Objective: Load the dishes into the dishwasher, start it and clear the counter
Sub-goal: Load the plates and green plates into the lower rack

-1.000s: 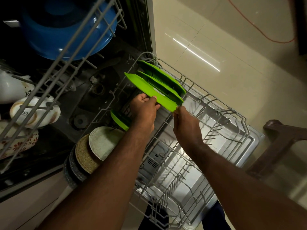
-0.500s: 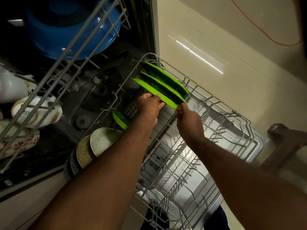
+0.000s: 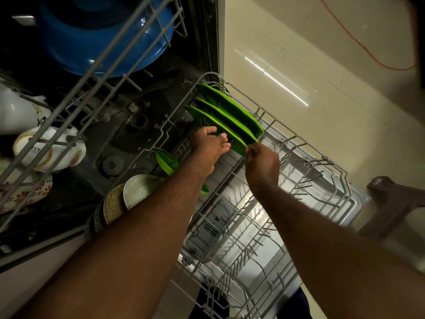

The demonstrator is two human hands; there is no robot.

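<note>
Plate (image 3: pixel 220 128), a green one, is standing on its edge in the bottom rack (image 3: pixel 333 162), and both hands are holding it. The left hand (image 3: pixel 208 149) is gripping its side, with thumb and fingers curling round the rim. The right hand (image 3: pixel 262 164) is pinching its near tip. Two more green plates (image 3: pixel 232 107) are standing just behind it, close together. A small green bowl (image 3: pixel 166 162) is sitting in the same rack. Some round dishes (image 3: pixel 138 189) are leaning in a row near it, and the left arm (image 3: pixel 138 238) is hiding part of them. The top rack (image 3: pixel 128 35) is holding a big blue bowl (image 3: pixel 103 42) and some mugs (image 3: pixel 46 148). The dishwasher (image 3: pixel 142 125) is dark inside, so small things there are hard to make out.
</note>
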